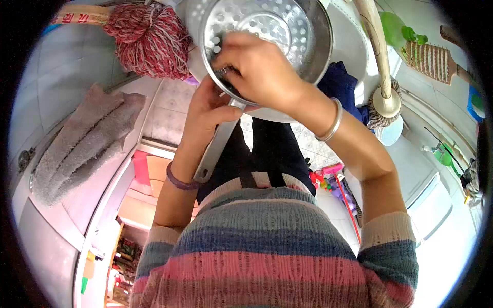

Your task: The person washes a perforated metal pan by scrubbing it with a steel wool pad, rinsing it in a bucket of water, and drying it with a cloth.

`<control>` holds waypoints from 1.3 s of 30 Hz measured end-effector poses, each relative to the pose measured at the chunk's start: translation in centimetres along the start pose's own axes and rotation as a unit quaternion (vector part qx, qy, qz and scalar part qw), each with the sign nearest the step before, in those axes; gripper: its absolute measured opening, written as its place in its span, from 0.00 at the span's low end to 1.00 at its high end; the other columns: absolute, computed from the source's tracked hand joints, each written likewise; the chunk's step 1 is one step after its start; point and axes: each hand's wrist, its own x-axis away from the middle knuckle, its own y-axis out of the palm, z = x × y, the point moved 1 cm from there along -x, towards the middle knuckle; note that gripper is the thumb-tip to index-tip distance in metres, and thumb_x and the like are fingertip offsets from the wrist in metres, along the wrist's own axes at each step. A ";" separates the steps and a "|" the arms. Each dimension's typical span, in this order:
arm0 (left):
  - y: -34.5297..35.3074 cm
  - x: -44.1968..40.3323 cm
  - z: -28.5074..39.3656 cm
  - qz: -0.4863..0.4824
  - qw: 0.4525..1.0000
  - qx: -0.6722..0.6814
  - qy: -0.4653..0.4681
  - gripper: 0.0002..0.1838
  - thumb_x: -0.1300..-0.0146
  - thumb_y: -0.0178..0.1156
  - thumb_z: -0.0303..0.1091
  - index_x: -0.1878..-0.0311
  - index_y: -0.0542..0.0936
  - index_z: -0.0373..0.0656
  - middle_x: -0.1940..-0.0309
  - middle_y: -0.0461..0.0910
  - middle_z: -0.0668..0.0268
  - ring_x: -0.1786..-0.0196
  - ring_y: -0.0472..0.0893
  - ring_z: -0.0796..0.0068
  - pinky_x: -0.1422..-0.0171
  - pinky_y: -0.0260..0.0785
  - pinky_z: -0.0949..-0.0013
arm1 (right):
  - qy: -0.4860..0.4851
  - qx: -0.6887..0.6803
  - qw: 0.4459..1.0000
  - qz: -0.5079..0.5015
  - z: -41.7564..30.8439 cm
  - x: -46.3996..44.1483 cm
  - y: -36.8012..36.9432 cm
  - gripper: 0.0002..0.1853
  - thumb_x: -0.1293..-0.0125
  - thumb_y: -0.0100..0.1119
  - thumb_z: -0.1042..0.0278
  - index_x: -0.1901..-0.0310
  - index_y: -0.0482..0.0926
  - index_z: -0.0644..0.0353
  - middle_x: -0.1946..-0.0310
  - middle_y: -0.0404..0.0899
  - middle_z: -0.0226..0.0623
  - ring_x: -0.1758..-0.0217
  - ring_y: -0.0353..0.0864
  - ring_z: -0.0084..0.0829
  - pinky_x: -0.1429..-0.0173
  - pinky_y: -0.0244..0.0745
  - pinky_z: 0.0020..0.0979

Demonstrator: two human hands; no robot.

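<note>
A round metal pan (pixel 308 43) with a perforated, shiny inner surface is at the top centre, its flat metal handle (pixel 220 146) pointing down towards me. My left hand (pixel 209 105) is closed around the pan's lower left edge, where the handle joins it. Inside the pan, my right hand (pixel 257 64) is slightly blurred, with its fingers bent round a dark scrubber (pixel 226 77) against the left inner wall. The fingers partly cover the scrubber.
A red and white mop head (pixel 146 41) hangs at upper left, above a grey towel (pixel 84 143). A white basin (pixel 346 41) lies behind the pan. At right are a wooden-handled mop (pixel 380 56), a brown hairbrush (pixel 429 61) and dark blue cloth (pixel 339 87).
</note>
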 end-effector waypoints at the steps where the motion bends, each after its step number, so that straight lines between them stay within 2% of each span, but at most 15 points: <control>1: -0.1 0.0 0.0 0.003 1.000 -0.014 0.010 0.43 0.58 0.61 0.17 0.34 0.56 0.33 0.42 0.67 0.56 0.37 0.68 0.59 0.33 0.66 0.56 | -0.025 -0.012 1.000 -0.011 0.0 0.7 -0.3 0.09 0.54 0.62 0.76 0.68 0.82 0.60 0.65 0.77 0.37 0.63 0.80 0.40 0.58 0.77 0.34; 3: 0.5 0.3 -0.7 0.012 1.000 0.024 -0.002 0.43 0.58 0.61 0.17 0.34 0.56 0.33 0.42 0.68 0.56 0.37 0.68 0.59 0.34 0.67 0.57 | -0.001 0.012 0.999 -0.037 -0.1 0.7 -0.8 0.08 0.54 0.63 0.75 0.68 0.82 0.60 0.66 0.77 0.37 0.64 0.80 0.40 0.59 0.76 0.34; 6: 1.7 0.3 -0.3 -0.007 0.997 0.073 -0.019 0.42 0.58 0.61 0.17 0.35 0.57 0.33 0.42 0.68 0.56 0.37 0.68 0.60 0.36 0.70 0.57 | 0.019 0.036 0.997 0.061 0.3 -2.2 -0.7 0.07 0.53 0.63 0.72 0.69 0.81 0.60 0.67 0.76 0.37 0.66 0.79 0.41 0.61 0.76 0.35; 11: 0.1 -0.1 0.2 -0.006 1.000 0.016 0.001 0.41 0.59 0.60 0.17 0.35 0.58 0.32 0.43 0.68 0.56 0.37 0.69 0.60 0.35 0.67 0.60 | -0.039 -0.013 0.999 0.000 0.0 1.2 -0.2 0.10 0.54 0.63 0.77 0.67 0.82 0.59 0.65 0.76 0.36 0.63 0.79 0.39 0.59 0.76 0.34; 13: 0.8 0.0 -0.3 -0.005 1.000 0.002 0.000 0.41 0.59 0.59 0.17 0.35 0.58 0.32 0.42 0.68 0.57 0.37 0.69 0.60 0.35 0.67 0.59 | -0.010 0.029 0.999 -0.038 0.1 0.5 -0.6 0.08 0.54 0.63 0.75 0.68 0.82 0.59 0.66 0.76 0.36 0.64 0.79 0.39 0.60 0.76 0.35; 14: 0.8 0.0 -0.8 0.013 1.000 0.020 0.013 0.41 0.59 0.60 0.17 0.36 0.58 0.32 0.43 0.68 0.57 0.38 0.69 0.60 0.35 0.68 0.59 | -0.035 0.060 0.998 0.006 0.2 -0.6 -0.5 0.06 0.52 0.62 0.74 0.69 0.81 0.59 0.66 0.75 0.36 0.65 0.79 0.40 0.61 0.76 0.36; 17: 0.8 0.2 -0.4 0.016 1.000 0.002 -0.015 0.42 0.60 0.60 0.18 0.35 0.58 0.32 0.43 0.68 0.57 0.38 0.70 0.60 0.35 0.67 0.59 | -0.005 0.084 0.995 0.062 0.1 -2.3 -0.1 0.06 0.52 0.60 0.74 0.70 0.81 0.59 0.66 0.75 0.37 0.65 0.78 0.41 0.60 0.75 0.38; 20: -0.2 0.2 -0.4 0.013 1.000 -0.021 0.000 0.41 0.59 0.61 0.18 0.36 0.59 0.32 0.43 0.68 0.57 0.38 0.70 0.61 0.35 0.67 0.57 | -0.011 -0.013 1.000 -0.020 0.0 0.6 0.6 0.06 0.52 0.61 0.73 0.69 0.81 0.58 0.67 0.75 0.37 0.64 0.79 0.42 0.59 0.75 0.37; 23: 0.7 0.4 -0.6 0.019 1.000 -0.004 0.001 0.41 0.59 0.61 0.18 0.36 0.59 0.33 0.42 0.68 0.56 0.38 0.70 0.61 0.35 0.67 0.57 | 0.000 0.023 1.000 0.018 0.4 -0.2 0.4 0.07 0.53 0.62 0.73 0.69 0.81 0.58 0.67 0.75 0.38 0.65 0.79 0.42 0.60 0.75 0.38; 25: 1.5 0.6 -0.2 0.018 0.999 0.027 -0.023 0.41 0.59 0.61 0.18 0.36 0.59 0.33 0.42 0.67 0.56 0.38 0.70 0.61 0.35 0.66 0.59 | 0.029 0.075 0.993 0.089 0.3 -2.5 0.3 0.07 0.52 0.63 0.71 0.68 0.81 0.58 0.68 0.76 0.38 0.66 0.79 0.43 0.61 0.75 0.38; 27: 1.2 0.5 -0.1 0.018 1.000 0.014 -0.006 0.41 0.59 0.62 0.18 0.36 0.60 0.32 0.43 0.68 0.56 0.39 0.71 0.62 0.36 0.68 0.59 | 0.036 0.056 0.995 0.070 0.2 -2.5 0.3 0.08 0.52 0.64 0.72 0.68 0.81 0.58 0.67 0.76 0.38 0.65 0.79 0.42 0.60 0.76 0.37; 30: -0.4 0.3 0.1 0.040 0.998 -0.057 0.007 0.41 0.59 0.62 0.19 0.37 0.60 0.31 0.43 0.70 0.56 0.40 0.72 0.63 0.35 0.67 0.59 | -0.026 0.001 1.000 -0.002 0.0 1.0 0.6 0.09 0.53 0.64 0.75 0.67 0.82 0.58 0.67 0.76 0.36 0.63 0.79 0.40 0.59 0.76 0.35; 33: -0.9 0.4 -0.6 0.012 1.000 -0.001 -0.025 0.41 0.59 0.63 0.19 0.37 0.60 0.32 0.43 0.69 0.56 0.40 0.72 0.63 0.35 0.66 0.59 | -0.006 -0.024 0.995 -0.097 1.2 2.4 -1.4 0.12 0.55 0.65 0.79 0.65 0.82 0.59 0.66 0.76 0.37 0.62 0.79 0.39 0.57 0.76 0.34; 38: 0.1 0.9 0.4 0.017 1.000 0.024 0.004 0.42 0.56 0.64 0.20 0.34 0.57 0.36 0.40 0.67 0.56 0.36 0.68 0.59 0.35 0.68 0.55 | 0.081 0.000 0.995 0.065 2.4 1.6 -5.0 0.13 0.49 0.67 0.76 0.59 0.81 0.60 0.64 0.79 0.38 0.63 0.82 0.32 0.56 0.77 0.28; 39: 0.5 1.0 0.4 0.007 0.999 0.035 0.015 0.42 0.56 0.63 0.20 0.34 0.57 0.36 0.40 0.66 0.56 0.36 0.68 0.59 0.36 0.69 0.54 | 0.055 -0.021 0.995 0.082 2.0 1.6 -4.5 0.13 0.52 0.66 0.73 0.61 0.81 0.58 0.65 0.79 0.43 0.63 0.80 0.42 0.59 0.76 0.36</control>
